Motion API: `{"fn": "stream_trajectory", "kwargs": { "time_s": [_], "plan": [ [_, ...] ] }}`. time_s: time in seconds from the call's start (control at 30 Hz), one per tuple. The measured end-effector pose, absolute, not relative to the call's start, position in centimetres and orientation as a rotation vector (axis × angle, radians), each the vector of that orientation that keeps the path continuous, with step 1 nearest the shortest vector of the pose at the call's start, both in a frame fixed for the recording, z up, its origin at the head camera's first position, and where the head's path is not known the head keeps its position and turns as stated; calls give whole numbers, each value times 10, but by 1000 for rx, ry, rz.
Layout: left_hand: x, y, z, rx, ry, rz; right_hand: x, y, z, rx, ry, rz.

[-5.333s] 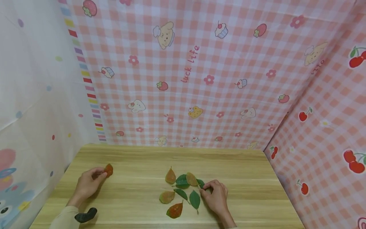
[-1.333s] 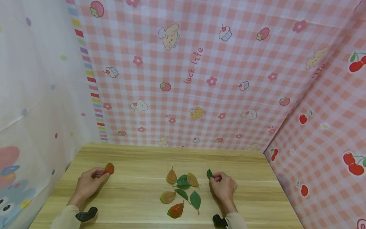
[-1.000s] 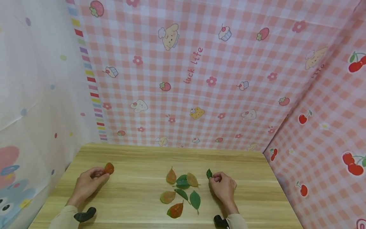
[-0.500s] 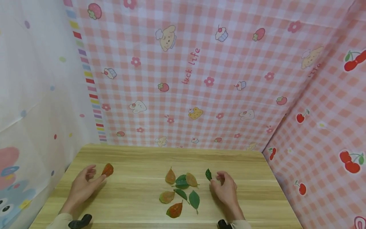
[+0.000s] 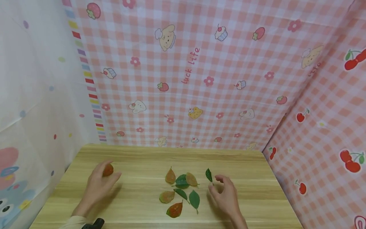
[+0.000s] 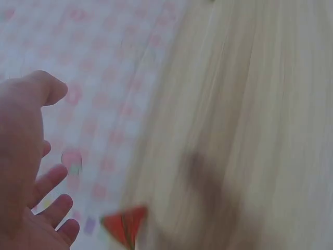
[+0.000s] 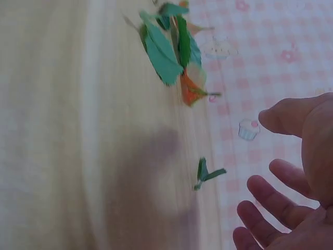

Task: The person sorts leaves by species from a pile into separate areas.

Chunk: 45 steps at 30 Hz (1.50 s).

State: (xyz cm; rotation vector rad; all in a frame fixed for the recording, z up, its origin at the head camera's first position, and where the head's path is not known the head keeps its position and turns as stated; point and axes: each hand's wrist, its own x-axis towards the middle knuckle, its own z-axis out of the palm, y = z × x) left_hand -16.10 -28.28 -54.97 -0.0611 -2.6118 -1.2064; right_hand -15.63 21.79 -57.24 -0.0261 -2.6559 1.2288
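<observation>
My left hand [image 5: 98,183] hovers with parted fingers at the left of the table, partly covering a red-orange leaf [image 5: 108,170] from the head camera. In the left wrist view that red leaf [image 6: 126,225] lies apart from the fingers. My right hand [image 5: 227,195] is spread loosely just beside a small dark green leaf [image 5: 209,175], its thumb near the stem. The right wrist view shows this green leaf [image 7: 204,174] folded and clear of the fingers. Between the hands lie a brownish leaf [image 5: 170,176], a red leaf [image 5: 174,210] and a toothed green leaf [image 5: 194,199].
More leaves sit in the middle group, among them a yellowish leaf [image 5: 192,179] overlapping a green leaf [image 5: 181,183]. The wood-grain table [image 5: 137,213] is bounded by a pink checked cloth [image 5: 177,63] behind and cloths at both sides.
My right hand drew the small green leaf rightward out of the group and released it. My left hand let go of the red-orange leaf, then moved right over it.
</observation>
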Motion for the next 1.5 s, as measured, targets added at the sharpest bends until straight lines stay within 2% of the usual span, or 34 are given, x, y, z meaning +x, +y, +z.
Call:
{"fn": "stream_trajectory", "kwargs": {
  "time_s": [0.53,0.9,1.5],
  "plan": [
    [-181,-190,-553,-510,-2553,-1187,-116,201,-579,170,-2818,1293],
    [-198,-138,-544,-683,-2633,-1194,-113,191,-592,357,-2926,1193],
    [-220,-62,-541,-1105,-2734,-1154,-115,178,-595,374,-2890,1033]
  ]
}}
